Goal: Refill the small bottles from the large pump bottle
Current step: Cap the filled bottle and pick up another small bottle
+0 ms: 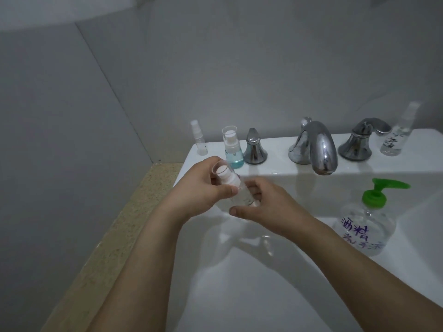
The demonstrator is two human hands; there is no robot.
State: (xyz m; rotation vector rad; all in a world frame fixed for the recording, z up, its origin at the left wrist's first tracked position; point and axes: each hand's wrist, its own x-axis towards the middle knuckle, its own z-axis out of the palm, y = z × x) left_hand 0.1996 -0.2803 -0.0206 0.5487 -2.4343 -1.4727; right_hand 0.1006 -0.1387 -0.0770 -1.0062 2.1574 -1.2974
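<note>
Hands over white sink (263, 283): left hand (199, 188) fingers clasped on white pump top of clear small spray bottle (242, 196), right hand (268, 207) fingers grasping its body. Green-pump large bottle (366, 226) on right rim; blue-liquid bottle (231, 147) beside chrome faucet handle (254, 147).

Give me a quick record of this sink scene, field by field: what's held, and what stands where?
held: small clear spray bottle, tilted over the basin
left hand: grips its white sprayer top
right hand: holds its body
pump bottle: green pump, on sink's right rim
back ledge: blue-liquid bottle, thin empty bottle, tall clear bottle
faucet: centre, no water visible
</note>
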